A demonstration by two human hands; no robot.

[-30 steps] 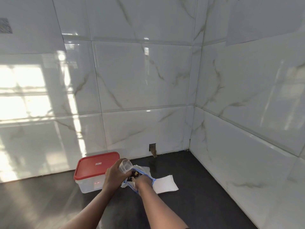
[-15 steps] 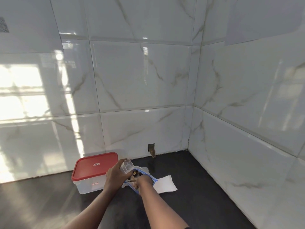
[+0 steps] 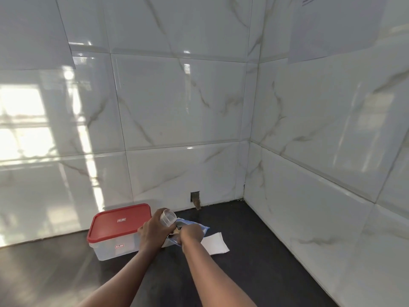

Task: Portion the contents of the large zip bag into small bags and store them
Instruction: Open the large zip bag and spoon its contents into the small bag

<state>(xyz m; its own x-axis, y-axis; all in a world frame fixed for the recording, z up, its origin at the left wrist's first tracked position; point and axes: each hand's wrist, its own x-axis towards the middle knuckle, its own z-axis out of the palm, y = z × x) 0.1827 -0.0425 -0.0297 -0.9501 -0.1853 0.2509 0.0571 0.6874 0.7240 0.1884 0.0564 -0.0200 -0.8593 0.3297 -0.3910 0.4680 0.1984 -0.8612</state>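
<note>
On the dark counter lies the large zip bag [image 3: 200, 227], clear with a blue zip edge and dark contents showing at its mouth. My left hand [image 3: 153, 232] grips a small clear measuring cup [image 3: 168, 216] just above the bag's mouth. My right hand [image 3: 190, 235] is curled at the bag's opening, pinching its edge. A flat white small bag [image 3: 215, 243] lies on the counter under and to the right of the zip bag. Most of the zip bag is hidden behind my hands.
A clear plastic container with a red lid [image 3: 119, 224] stands left of my hands, against the tiled back wall. A tiled side wall [image 3: 321, 196] closes the corner at right. A small hole [image 3: 195, 199] sits at the back wall's base.
My hands stay at the bag's mouth. The right hand has shifted slightly over the opening, and the cup stays in my left hand.
</note>
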